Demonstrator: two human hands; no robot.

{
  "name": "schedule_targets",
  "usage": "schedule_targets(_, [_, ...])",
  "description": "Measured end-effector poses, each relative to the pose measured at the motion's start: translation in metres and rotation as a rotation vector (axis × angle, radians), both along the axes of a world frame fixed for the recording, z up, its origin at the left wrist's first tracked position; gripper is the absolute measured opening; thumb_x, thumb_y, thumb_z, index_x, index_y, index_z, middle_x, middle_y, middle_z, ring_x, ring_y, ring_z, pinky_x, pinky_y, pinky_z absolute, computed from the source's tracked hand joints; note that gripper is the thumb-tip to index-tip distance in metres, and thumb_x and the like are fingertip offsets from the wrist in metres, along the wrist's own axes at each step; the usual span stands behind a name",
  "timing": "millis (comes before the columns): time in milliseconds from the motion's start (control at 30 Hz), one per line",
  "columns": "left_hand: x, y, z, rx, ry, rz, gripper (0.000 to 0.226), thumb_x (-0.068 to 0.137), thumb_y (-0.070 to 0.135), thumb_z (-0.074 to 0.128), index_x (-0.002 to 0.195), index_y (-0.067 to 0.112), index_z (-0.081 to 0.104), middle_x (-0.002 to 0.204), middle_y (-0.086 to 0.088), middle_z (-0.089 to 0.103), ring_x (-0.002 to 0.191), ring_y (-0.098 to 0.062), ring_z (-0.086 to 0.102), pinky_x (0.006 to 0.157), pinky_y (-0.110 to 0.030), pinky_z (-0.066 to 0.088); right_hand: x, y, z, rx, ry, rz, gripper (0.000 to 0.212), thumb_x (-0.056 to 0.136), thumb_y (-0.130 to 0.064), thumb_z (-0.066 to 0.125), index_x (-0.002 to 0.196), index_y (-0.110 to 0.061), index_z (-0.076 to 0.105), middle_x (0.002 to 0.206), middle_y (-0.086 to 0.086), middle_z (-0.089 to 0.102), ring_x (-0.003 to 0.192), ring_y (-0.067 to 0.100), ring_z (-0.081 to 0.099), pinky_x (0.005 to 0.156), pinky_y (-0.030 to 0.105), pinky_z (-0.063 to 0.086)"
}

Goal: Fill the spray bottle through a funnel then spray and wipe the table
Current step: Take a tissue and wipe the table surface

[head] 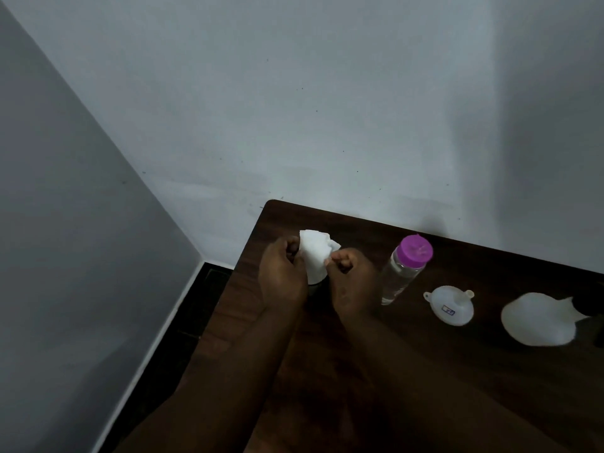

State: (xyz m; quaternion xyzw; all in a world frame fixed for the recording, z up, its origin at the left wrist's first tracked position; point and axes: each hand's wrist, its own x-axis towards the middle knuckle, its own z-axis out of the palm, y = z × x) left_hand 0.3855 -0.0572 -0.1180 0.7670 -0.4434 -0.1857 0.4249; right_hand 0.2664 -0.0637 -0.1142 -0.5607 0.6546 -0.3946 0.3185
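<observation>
Standing against a pale grey wall (327, 109), the dark brown wooden table (425, 371) shows its far left corner above a dark floor (196, 305) with white skirting (163, 328). Near that corner, the left hand (282, 276) and right hand (351, 282) each pinch a crumpled white paper cloth (315, 256) with curled fingers. Just right of them stands a clear plastic bottle with a purple cap (403, 273). Beyond it lie a translucent white plastic funnel (452, 305) and a blurred white rounded object (542, 318).

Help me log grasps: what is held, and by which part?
A tissue: the left hand pinches its left edge, the right hand its right edge.
</observation>
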Motion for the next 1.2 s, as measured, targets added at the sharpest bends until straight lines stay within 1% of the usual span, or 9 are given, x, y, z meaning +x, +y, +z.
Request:
schedule_targets(133, [0.0,-0.005,-0.001,-0.007,-0.011,-0.007,0.016,0.089,0.02,0.067,0.105,0.019,0.07,0.104,0.005,0.068,0.095,-0.012,0.064,0.083,-0.033,0.055,0.004,0.0,-0.001,0.0,0.019,-0.005,0.006,0.084,-0.016,0.071,0.087,-0.021,0.068,0.082,-0.012,0.066,0.078,0.005,0.062,0.072,0.029,0.054])
schedule_targets(400, [0.004,-0.005,-0.003,-0.022,-0.037,-0.001,0.005,0.086,0.026,0.071,0.089,0.022,0.069,0.089,0.008,0.069,0.083,-0.008,0.064,0.073,-0.028,0.053,0.005,-0.002,-0.001,-0.022,0.059,-0.008,0.006,0.084,-0.017,0.071,0.084,-0.021,0.067,0.08,-0.01,0.066,0.077,0.006,0.061,0.069,0.027,0.052])
schedule_targets(500, [0.005,-0.006,-0.002,-0.022,-0.052,-0.003,0.004,0.085,0.027,0.07,0.086,0.023,0.069,0.087,0.009,0.068,0.081,-0.008,0.063,0.071,-0.029,0.053,0.005,-0.002,-0.001,-0.029,0.052,-0.006,0.008,0.084,-0.016,0.072,0.082,-0.021,0.066,0.079,-0.01,0.065,0.075,0.004,0.06,0.068,0.025,0.05])
schedule_targets(667, [0.008,-0.006,-0.003,-0.013,-0.08,-0.018,0.004,0.085,0.028,0.067,0.085,0.024,0.068,0.085,0.009,0.067,0.081,-0.008,0.062,0.071,-0.032,0.054,0.005,-0.002,-0.001,-0.032,0.081,0.001,0.009,0.084,-0.018,0.072,0.082,-0.024,0.066,0.078,-0.013,0.064,0.074,0.003,0.06,0.069,0.029,0.054])
schedule_targets(800, [0.009,-0.001,-0.005,-0.041,-0.112,-0.056,0.005,0.086,0.024,0.066,0.084,0.019,0.066,0.083,0.006,0.064,0.08,-0.01,0.059,0.069,-0.028,0.048,0.004,0.0,-0.001,-0.026,0.068,0.009,0.008,0.084,-0.018,0.071,0.082,-0.023,0.066,0.078,-0.012,0.065,0.075,0.004,0.06,0.07,0.032,0.054])
schedule_targets(900, [0.009,0.001,-0.005,-0.05,-0.084,-0.058,0.007,0.087,0.023,0.066,0.083,0.017,0.063,0.082,0.005,0.062,0.079,-0.01,0.057,0.067,-0.023,0.041,0.003,0.001,-0.001,-0.018,0.061,0.016,0.007,0.085,-0.02,0.071,0.083,-0.023,0.065,0.079,-0.01,0.066,0.075,0.007,0.061,0.071,0.034,0.055])
schedule_targets(1033, [0.009,0.007,-0.001,-0.061,-0.067,-0.1,0.009,0.086,0.022,0.066,0.08,0.018,0.06,0.08,0.006,0.059,0.076,-0.008,0.053,0.063,-0.019,0.035,0.001,0.005,0.0,-0.039,0.071,0.032,0.007,0.085,-0.02,0.071,0.085,-0.024,0.065,0.08,-0.011,0.065,0.076,0.003,0.061,0.07,0.033,0.055])
schedule_targets(1100, [0.009,0.014,0.0,-0.072,-0.049,-0.117,0.007,0.086,0.022,0.066,0.082,0.02,0.06,0.081,0.007,0.058,0.075,-0.006,0.054,0.061,-0.018,0.039,0.0,0.007,0.0,-0.057,0.083,0.045,0.008,0.085,-0.021,0.07,0.085,-0.025,0.064,0.08,-0.011,0.065,0.076,0.003,0.06,0.068,0.033,0.055])
schedule_targets(1200, [0.01,0.027,-0.002,-0.091,0.004,-0.118,0.006,0.087,0.018,0.066,0.084,0.021,0.062,0.083,0.011,0.059,0.076,-0.004,0.058,0.062,-0.023,0.049,0.0,0.009,-0.001,-0.123,0.121,0.074,0.013,0.082,-0.017,0.07,0.083,-0.026,0.061,0.08,-0.01,0.061,0.075,0.007,0.059,0.067,0.033,0.053])
